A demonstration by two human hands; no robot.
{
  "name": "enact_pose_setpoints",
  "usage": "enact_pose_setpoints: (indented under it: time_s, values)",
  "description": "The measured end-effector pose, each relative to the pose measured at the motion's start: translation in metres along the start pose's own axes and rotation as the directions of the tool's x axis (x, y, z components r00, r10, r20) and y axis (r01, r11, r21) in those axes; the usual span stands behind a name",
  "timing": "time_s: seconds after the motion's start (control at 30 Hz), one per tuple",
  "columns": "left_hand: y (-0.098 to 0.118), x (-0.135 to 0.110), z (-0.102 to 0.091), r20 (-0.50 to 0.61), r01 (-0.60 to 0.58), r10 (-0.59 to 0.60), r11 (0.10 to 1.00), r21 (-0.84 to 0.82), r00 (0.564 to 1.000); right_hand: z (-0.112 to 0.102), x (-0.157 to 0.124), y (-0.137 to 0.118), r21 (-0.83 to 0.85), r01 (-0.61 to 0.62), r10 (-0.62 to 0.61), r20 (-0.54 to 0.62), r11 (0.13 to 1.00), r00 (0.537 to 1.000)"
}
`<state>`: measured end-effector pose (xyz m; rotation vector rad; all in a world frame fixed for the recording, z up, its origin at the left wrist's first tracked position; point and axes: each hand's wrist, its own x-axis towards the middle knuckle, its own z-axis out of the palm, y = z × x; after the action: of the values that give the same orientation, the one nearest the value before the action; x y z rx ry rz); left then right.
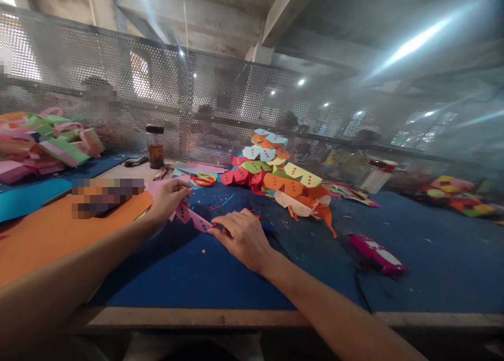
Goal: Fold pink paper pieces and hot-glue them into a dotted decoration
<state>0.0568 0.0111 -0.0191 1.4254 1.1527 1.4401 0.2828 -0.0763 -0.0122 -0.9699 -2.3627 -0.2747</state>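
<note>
My left hand (168, 197) is closed on the left end of a pink paper cut-out (195, 219) with a zigzag edge and dark dots. The other end is pinched between the thumb and fingers of my right hand (243, 237). The pink strip hangs slanting between both hands, just above the blue table (177, 277). Beyond my right hand rises a pile of folded, dotted paper pieces (283, 182) in orange, red, green, yellow and pale blue. Something dark blue, partly hidden, lies behind my right hand.
Orange sheets (43, 240) lie left, with a blurred-out object on them. A jar of brown liquid (156, 148) stands at the back. Coloured scissors-like loops (203, 179) lie near it. At right lies a magenta device (376, 253) with a cable. A perforated metal screen (220, 98) runs behind.
</note>
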Motion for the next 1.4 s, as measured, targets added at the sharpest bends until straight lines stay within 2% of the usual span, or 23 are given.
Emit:
enact_pose_setpoints:
  time_s: [0.33, 0.63, 0.93, 1.27, 1.4]
  values:
    - [0.0, -0.003, 0.004, 0.04, 0.013, -0.012, 1.0, -0.029, 0.999, -0.005, 0.002, 0.006, 0.03, 0.004, -0.003, -0.032, 1.0, 0.999]
    - [-0.002, -0.007, 0.007, 0.111, 0.015, -0.017, 1.0, 0.014, 0.994, -0.004, 0.0, 0.019, 0.077, -0.031, 0.033, -0.033, 0.997, 0.999]
    - [-0.002, -0.007, 0.008, 0.214, -0.014, 0.0, 0.998, 0.064, 0.977, -0.005, 0.0, 0.018, 0.109, -0.014, 0.015, -0.015, 0.994, 1.0]
    - [-0.006, -0.006, 0.003, 0.283, -0.012, -0.011, 0.997, 0.079, 0.959, -0.002, 0.0, 0.023, 0.14, -0.103, 0.113, -0.063, 0.985, 0.992]
    - [-0.001, -0.003, -0.007, 0.237, -0.041, 0.014, 0.993, 0.109, 0.971, -0.001, 0.001, 0.025, 0.132, -0.144, 0.159, -0.112, 0.981, 0.981]
